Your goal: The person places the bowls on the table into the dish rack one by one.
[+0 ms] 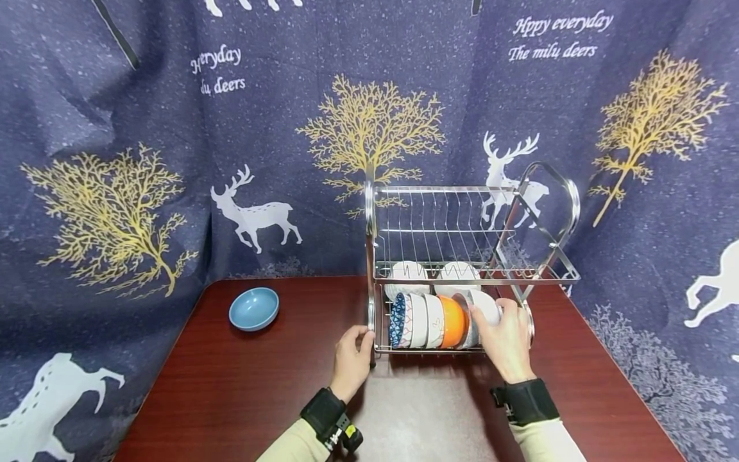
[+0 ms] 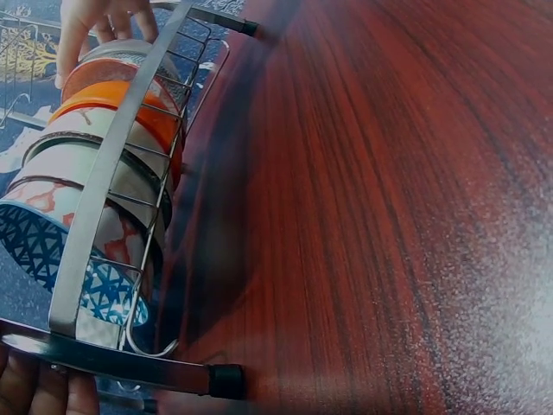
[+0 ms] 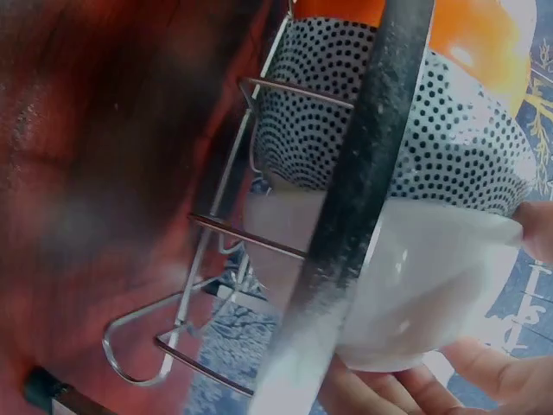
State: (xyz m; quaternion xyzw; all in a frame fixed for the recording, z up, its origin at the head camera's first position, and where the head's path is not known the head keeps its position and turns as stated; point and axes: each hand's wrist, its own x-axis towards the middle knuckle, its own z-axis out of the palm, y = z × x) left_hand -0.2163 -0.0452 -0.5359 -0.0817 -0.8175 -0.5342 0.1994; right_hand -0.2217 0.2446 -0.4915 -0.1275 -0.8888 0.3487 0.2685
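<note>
1. White bowl stands on edge at the 3 o'clock end of the bowl row in the rack's lower shelf.
2. Right hand reaches in from 6 o'clock, fingers curled round the white bowl.
3. Left hand wraps its fingers round the rack's post at 9 o'clock.

head: above and behind both hands, facing forward and down, takes in whole dish rack and surface | left wrist: low, close beside rack's lower tier, facing along it | right wrist: very close under white bowl | shared: lower-tier bowl row
</note>
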